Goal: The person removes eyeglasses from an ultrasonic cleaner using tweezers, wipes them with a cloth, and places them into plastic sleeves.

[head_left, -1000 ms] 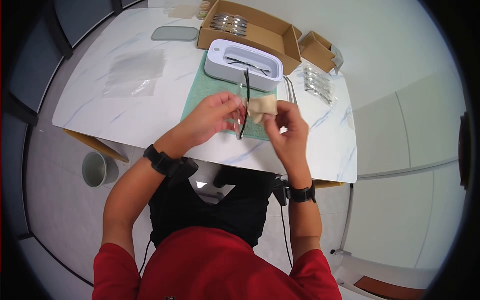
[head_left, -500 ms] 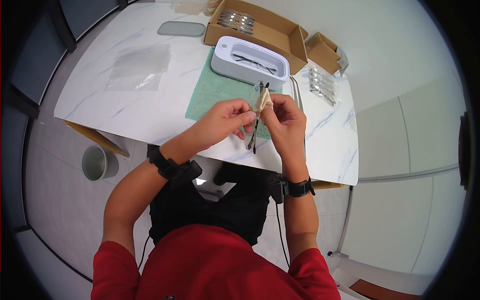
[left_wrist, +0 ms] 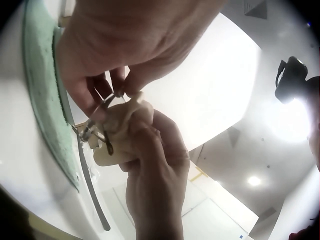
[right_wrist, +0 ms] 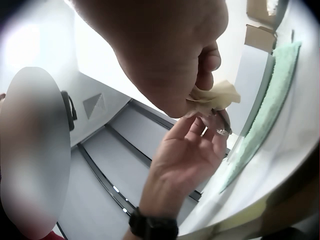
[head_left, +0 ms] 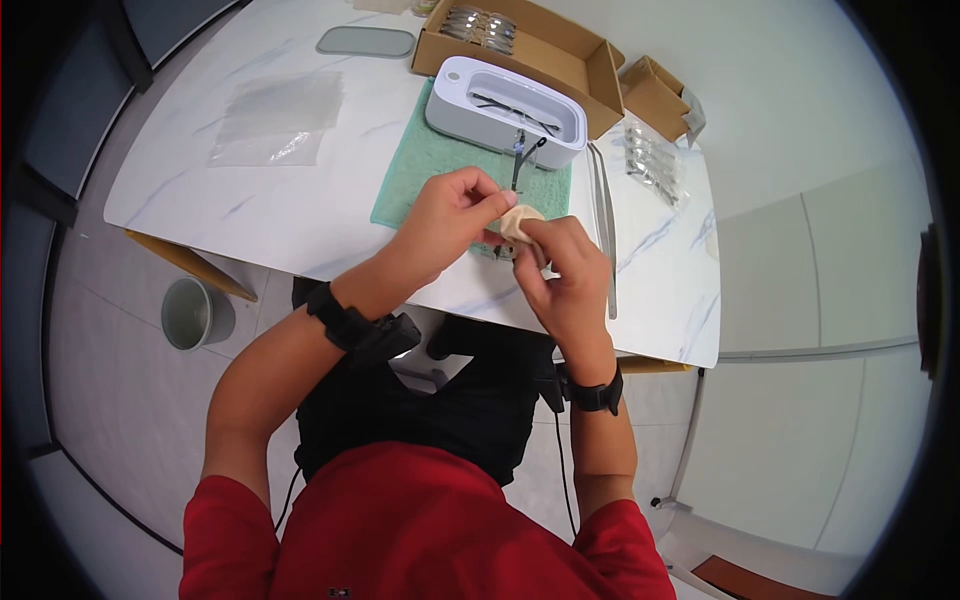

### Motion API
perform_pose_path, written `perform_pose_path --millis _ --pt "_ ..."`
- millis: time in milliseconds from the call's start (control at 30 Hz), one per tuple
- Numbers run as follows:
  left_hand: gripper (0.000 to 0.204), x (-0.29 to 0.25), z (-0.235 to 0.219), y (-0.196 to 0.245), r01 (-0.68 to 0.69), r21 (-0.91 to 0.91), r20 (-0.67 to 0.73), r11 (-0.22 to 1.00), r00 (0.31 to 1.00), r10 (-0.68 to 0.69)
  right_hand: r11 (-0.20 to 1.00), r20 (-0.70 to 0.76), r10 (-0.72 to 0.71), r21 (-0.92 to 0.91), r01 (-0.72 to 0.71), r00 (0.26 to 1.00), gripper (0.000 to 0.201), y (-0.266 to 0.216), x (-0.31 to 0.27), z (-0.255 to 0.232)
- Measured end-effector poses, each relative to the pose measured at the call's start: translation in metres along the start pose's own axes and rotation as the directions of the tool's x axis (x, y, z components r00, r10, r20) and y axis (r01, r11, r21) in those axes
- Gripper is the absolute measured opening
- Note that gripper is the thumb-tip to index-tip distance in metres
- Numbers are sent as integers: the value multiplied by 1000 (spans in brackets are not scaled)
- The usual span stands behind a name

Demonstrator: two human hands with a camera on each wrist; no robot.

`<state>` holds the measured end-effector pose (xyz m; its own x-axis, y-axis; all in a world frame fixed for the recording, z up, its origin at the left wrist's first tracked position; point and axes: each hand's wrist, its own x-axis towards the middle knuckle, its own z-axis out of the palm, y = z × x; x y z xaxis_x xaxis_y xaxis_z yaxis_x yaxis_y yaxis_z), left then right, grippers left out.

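Observation:
In the head view, my left hand (head_left: 445, 222) pinches a pair of eyeglasses (head_left: 517, 172) by the frame, just over the table's front part. One dark-tipped temple points away from me toward the white cleaner. My right hand (head_left: 572, 268) grips a cream cloth (head_left: 518, 222) bunched against the glasses' lens area. Both hands' fingertips meet close together at the cloth. In the left wrist view, the cloth (left_wrist: 120, 131) wraps part of the frame, and the right thumb presses on it. Much of the lenses is hidden behind cloth and fingers.
A white tub-shaped cleaner (head_left: 465, 125) with another pair of glasses inside stands on a green towel (head_left: 400, 185). Behind it sits a cardboard box (head_left: 603, 85) holding several glasses. Long metal tweezers (head_left: 606, 225) and bagged glasses (head_left: 652, 165) lie right; clear plastic bags (head_left: 275, 125) lie left.
The glasses have turned and moved slightly in my left hand. My right hand has shifted the cloth down along them, from beside the frame to bunched around it.

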<state>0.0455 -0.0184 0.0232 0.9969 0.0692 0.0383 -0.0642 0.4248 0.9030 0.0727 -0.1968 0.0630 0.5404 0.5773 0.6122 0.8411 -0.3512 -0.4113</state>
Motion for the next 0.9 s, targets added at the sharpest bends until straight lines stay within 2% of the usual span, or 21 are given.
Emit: perform_pose_path --millis 33,100,133,167,233,267,300,333,367,400,433,467,500,533,567,633,700,767,833,867,900 --pt "14 -1 0 1 15 18 -31 1000 999 -14 1000 2 0 3 0 1000 26 1 -1 2" --pt "13 4 -3 0 31 41 -65 999 997 -28 962 46 -174 -206 180 984 30 3 -4 6" --pt "13 6 -4 0 46 66 -93 997 995 -40 942 95 -207 -251 225 974 32 1 -4 7" --pt "13 5 -3 1 46 65 -96 997 995 -40 942 96 -208 -249 226 973 32 0 -6 6" --pt "12 2 -1 4 -13 -48 -114 999 993 8 929 216 -220 -250 272 951 31 -2 -8 2" --pt "12 1 -2 5 -13 -48 -115 999 993 7 956 181 -222 -153 250 958 28 -1 -7 -2" --pt "12 1 -3 7 -1 -44 -107 999 994 -4 956 181 -222 -152 250 958 28 -1 -8 -7" --pt "12 0 -4 8 12 -41 -98 999 995 -15 995 73 -70 -68 75 995 26 -1 -9 -11" --pt "12 -1 -6 6 13 -40 -97 999 995 -17 995 -22 98 35 -97 995 24 1 -10 -15" --pt "12 -1 -9 2 -5 14 -44 1000 999 6 968 -39 240 81 -236 970 17 6 -11 -18" --pt "12 -1 -8 0 -27 67 12 997 1000 27 968 -43 245 76 -241 969 17 9 -9 -18" --pt "12 -1 -5 -1 -26 65 19 998 999 25 876 -30 396 312 -368 918 16 11 -6 -16" --pt "13 -4 -1 0 -19 76 54 997 998 15 716 21 529 527 -459 849 16 13 -2 -15" --pt "13 -6 1 0 -13 87 85 996 996 6 638 86 532 612 -466 842 17 18 -1 -14" --pt "13 -6 3 0 -14 87 85 996 996 7 639 87 531 612 -466 843 17 17 1 -13" --pt "13 -8 5 1 -20 205 150 979 989 -11 492 191 539 719 -490 821 17 13 4 -9" --pt "13 -10 4 3 -36 195 158 980 988 5 502 216 531 699 -510 820 17 10 4 -10" --pt "12 -10 1 3 -96 158 121 983 990 77 514 240 519 679 -524 820 18 12 1 -9" --pt "12 -9 0 6 -105 141 61 985 993 97 635 292 436 570 -521 851 18 19 -9 -6" --pt "11 -8 0 7 -113 120 5 986 994 113 643 275 450 560 -522 850 16 17 -10 -6" --pt "11 -8 0 6 -113 120 4 986 994 113 644 275 450 559 -523 849 16 15 -8 -6"
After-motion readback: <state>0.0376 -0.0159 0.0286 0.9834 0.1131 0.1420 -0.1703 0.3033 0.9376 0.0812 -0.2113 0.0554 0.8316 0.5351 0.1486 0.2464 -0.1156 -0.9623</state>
